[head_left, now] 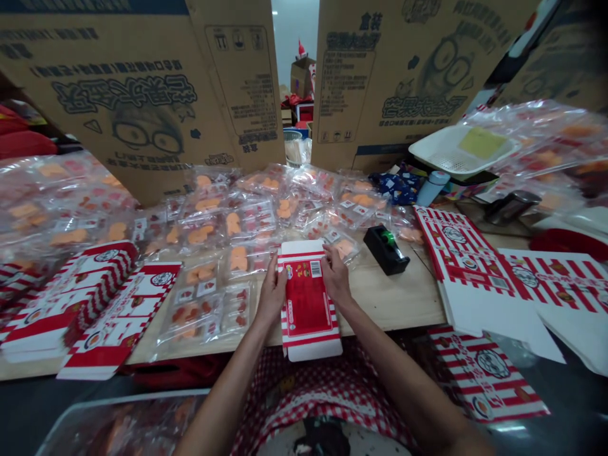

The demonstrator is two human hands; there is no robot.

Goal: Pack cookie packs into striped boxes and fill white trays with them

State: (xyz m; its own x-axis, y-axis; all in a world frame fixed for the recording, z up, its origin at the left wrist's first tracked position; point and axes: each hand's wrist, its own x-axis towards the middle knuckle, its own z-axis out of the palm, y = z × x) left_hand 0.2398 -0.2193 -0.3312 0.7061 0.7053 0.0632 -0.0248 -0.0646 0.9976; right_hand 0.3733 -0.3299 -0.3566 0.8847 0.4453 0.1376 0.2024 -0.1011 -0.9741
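Note:
A flat red-and-white striped carton (308,304) lies on the wooden table (403,297) straight in front of me, its near end hanging over the table's edge. My left hand (272,292) presses on its left edge with fingers laid along the fold. On the right edge, my right hand (335,276) grips near the upper corner. Both hands hold the carton down. Clear packets of orange snacks (209,235) cover the table just beyond it.
A black tape dispenser (386,248) sits right of the carton. Stacks of flat striped cartons lie at the left (95,297) and right (479,253). Large brown cardboard boxes (142,95) stand behind. A white tray (460,149) rests at the back right.

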